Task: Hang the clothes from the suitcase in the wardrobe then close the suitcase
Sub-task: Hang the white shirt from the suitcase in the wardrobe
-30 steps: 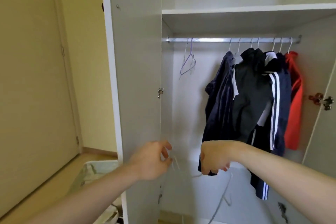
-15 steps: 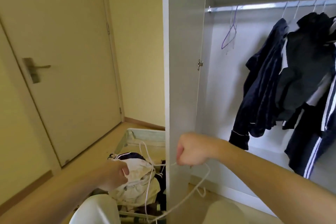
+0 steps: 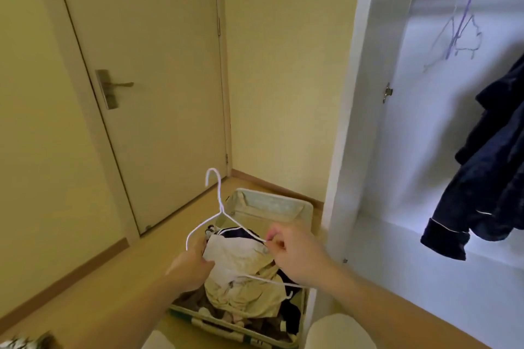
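Note:
An open pale suitcase (image 3: 272, 204) lies on the floor beside the wardrobe, filled with crumpled clothes; a cream garment (image 3: 241, 272) lies on top. Above it my right hand (image 3: 295, 258) pinches the shoulder of a white wire hanger (image 3: 218, 207), whose hook points up. My left hand (image 3: 192, 263) grips the hanger's left end next to the cream garment. The white wardrobe (image 3: 360, 110) stands open at right with a dark blue garment (image 3: 487, 178) on its rail.
Empty purple and white hangers (image 3: 456, 37) dangle from the rail at the top right. A closed cream door (image 3: 147, 88) with a metal handle fills the left. My knees show at the bottom edge, close to the suitcase.
My view has swung left and down from the wardrobe to the suitcase. Both hands have carried the white hanger away from the wardrobe and now hold it over the clothes.

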{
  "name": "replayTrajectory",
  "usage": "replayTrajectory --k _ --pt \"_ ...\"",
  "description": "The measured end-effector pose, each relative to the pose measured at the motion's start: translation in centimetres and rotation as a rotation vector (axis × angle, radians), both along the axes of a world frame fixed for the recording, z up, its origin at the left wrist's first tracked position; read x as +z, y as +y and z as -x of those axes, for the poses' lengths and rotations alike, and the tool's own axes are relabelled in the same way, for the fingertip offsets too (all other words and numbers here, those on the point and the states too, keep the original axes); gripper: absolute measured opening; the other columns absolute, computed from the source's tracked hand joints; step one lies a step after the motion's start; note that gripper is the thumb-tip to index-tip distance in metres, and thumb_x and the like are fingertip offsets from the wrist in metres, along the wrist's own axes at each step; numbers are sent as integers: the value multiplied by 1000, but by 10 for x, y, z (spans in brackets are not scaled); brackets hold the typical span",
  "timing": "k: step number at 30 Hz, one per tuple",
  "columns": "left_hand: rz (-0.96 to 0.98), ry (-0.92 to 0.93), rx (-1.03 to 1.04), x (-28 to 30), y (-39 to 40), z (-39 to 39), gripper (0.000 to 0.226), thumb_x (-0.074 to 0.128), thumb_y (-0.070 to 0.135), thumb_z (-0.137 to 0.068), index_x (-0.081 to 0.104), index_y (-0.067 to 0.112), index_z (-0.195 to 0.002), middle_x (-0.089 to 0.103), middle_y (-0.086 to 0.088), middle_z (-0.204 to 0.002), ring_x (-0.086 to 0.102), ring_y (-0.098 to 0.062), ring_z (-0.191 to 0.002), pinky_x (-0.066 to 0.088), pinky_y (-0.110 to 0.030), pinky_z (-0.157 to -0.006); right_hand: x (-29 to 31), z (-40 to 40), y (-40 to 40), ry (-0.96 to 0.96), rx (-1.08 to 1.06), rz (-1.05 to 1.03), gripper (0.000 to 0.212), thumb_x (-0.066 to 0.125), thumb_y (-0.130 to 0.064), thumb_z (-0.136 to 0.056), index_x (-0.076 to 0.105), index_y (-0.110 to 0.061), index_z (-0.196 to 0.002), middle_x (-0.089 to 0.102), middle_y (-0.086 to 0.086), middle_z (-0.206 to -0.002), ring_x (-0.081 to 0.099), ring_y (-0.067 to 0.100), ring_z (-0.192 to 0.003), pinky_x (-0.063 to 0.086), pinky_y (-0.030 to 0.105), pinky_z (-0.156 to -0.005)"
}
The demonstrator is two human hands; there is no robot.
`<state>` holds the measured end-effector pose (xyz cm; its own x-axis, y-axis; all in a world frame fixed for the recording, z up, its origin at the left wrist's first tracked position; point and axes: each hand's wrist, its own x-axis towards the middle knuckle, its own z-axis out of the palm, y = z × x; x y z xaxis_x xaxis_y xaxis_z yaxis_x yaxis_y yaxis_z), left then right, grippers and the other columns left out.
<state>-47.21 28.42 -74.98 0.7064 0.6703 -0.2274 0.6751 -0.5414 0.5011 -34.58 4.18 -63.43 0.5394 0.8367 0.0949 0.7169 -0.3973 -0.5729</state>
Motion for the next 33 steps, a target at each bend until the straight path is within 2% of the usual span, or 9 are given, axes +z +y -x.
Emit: replayTrajectory --k 4,7,11,14,17,20,25,29,33 --pt "40 -86 139 -27 41 -18 34 58 42 -94 58 31 -126 66 12 -100 62 -13 -83 51 -28 -70 -41 -17 33 86 -34 -13 12 46 -36 -103 58 -35 -98 66 -11 -86 61 5 -78 48 23 -69" --pt "46 -66 131 -55 62 -24 28 62 37 -92 61 27 -117 65 9 -94 61 -15 -88 51 -29 -78 -72 -26 51 137 -96 16 17 43 -29 -105 58 -34 -97 66 -11 -81 58 5 -71 50 26 -70" --pt "40 -2 27 -98 86 -35 21 54 22 -93 67 36 -102 69 9 -103 58 -7 -83 45 -21 -68 -107 -40 81 247 -195 57 27 41 -26 -105 62 -39 -117 62 -15 -73 52 1 -52 35 16 -53" --pt "27 -127 113 -127 99 -49 22 54 17 -92 67 34 -91 67 13 -90 58 -2 -75 43 -18 -59 -137 -56 110 345 -277 94 25 46 -29 -101 71 -29 -105 60 -11 -62 48 7 -45 33 19 -47" --pt "17 -187 103 -156 108 -67 21 55 13 -95 68 30 -95 65 10 -95 57 -4 -80 44 -20 -65 -166 -72 137 438 -304 185 32 48 -30 -94 62 -3 -83 45 2 -62 35 14 -51 29 34 -55" --pt "18 -230 64 -184 121 -92 19 57 12 -96 67 28 -97 63 8 -103 60 -11 -92 52 -27 -80 -195 -87 162 506 -298 254 28 47 -31 -98 61 -10 -86 56 3 -74 46 14 -60 35 30 -57" --pt "-87 -216 57 -222 143 -135 18 51 25 -102 56 26 -119 44 10 -129 45 -13 -120 49 -26 -87 -245 -110 190 525 -486 189 26 43 -29 -104 66 -22 -93 66 -1 -84 57 13 -66 38 26 -53" --pt "-31 35 1 -266 167 -152 26 47 24 -101 49 24 -127 37 4 -138 40 -17 -127 49 -27 -92 -282 -125 201 526 -626 166 29 42 -29 -106 64 -18 -90 66 4 -83 56 16 -65 37 29 -52" --pt "-39 346 -278 -319 175 -167 37 49 24 -96 49 17 -132 35 -4 -147 38 -26 -129 45 -34 -103 -316 -142 208 510 -688 162 27 44 -28 -105 64 -24 -87 66 -3 -82 61 13 -73 45 28 -60"
